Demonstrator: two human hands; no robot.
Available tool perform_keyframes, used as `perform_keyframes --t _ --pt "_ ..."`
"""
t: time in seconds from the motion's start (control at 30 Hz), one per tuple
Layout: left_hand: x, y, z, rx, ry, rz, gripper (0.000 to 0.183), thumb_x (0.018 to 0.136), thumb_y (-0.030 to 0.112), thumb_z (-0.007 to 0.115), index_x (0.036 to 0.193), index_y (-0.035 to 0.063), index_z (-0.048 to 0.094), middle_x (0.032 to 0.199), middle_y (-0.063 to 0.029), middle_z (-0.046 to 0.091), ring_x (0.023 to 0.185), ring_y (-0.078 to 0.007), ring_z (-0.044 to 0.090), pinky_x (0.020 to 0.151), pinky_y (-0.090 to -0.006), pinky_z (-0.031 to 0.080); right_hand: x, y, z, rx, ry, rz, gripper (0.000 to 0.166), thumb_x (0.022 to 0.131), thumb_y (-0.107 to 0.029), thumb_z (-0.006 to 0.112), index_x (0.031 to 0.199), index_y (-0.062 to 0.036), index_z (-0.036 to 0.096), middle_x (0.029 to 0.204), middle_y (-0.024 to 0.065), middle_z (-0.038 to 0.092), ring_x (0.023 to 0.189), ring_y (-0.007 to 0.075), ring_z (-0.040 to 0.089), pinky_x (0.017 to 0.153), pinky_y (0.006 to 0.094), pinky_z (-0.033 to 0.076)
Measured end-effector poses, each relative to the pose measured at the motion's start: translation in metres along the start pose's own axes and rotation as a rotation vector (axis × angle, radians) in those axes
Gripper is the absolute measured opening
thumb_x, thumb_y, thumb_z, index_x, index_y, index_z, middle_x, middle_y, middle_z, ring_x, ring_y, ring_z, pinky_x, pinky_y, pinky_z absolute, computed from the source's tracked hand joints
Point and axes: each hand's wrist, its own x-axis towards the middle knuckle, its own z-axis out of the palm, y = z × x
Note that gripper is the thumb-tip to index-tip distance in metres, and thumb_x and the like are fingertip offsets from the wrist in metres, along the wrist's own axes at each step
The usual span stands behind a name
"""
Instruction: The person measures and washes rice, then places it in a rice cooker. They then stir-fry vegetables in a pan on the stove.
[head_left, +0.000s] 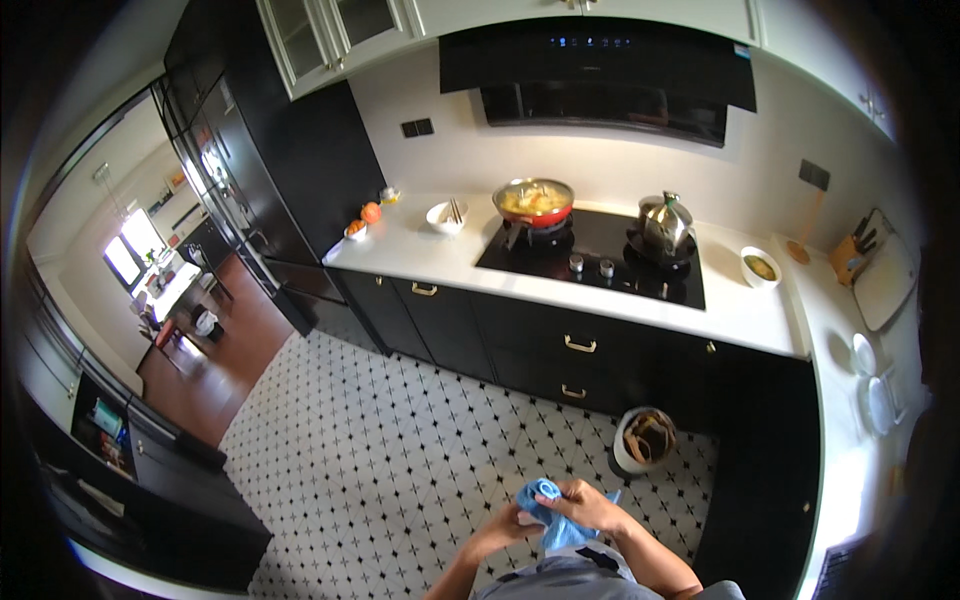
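A blue cloth (566, 531) is bunched between my two hands, low in the view and close to my body. My right hand (589, 506) grips it from the right, with the thumb and fingers pressed into a fold near its top. From the left, my left hand (506, 527) holds the cloth's lower side. A small whitish patch shows between the left fingers and the cloth; what it is cannot be made out. Part of the cloth hangs down in front of my grey clothing.
A bin (645, 442) stands on the tiled floor by the black cabinets. On the black cooktop (589, 244) are a red pan (534, 202) with food under a glass lid and a steel pot (667, 225). The white counter (412, 247) bears a bowl with chopsticks (448, 218) and a bowl of food (760, 268).
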Motion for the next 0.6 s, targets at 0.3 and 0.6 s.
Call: perform_keyframes --t 0.3,0.6 --pt "0.119 0.057 -0.127 -0.094 0.338 -0.301 0.04 0.081 0.03 0.08 0.107 0.0002 0.072 0.098 -0.007 0.072 0.095 -0.0136 0.064 0.085 -0.0305 0.049 0.158 -0.059 -0.154 0.136 -0.064 0.004 0.027 0.099 -0.026 0.063 0.105 -0.0005 0.071 0.079 0.0023 0.071 0.071 0.0083 0.062 0.066 0.0267 0.051" --pt "0.222 0.112 -0.258 -0.703 0.42 -0.018 0.044 0.092 0.027 0.057 0.122 -0.0059 0.057 0.115 -0.0156 0.065 0.103 -0.0262 0.066 0.091 -0.0393 0.053 0.307 -0.041 -0.196 -0.707 0.228 -0.012 0.05 0.099 -0.041 0.055 0.101 0.006 0.071 0.108 0.0194 0.068 0.132 0.0341 0.037 0.108 0.0422 0.036"
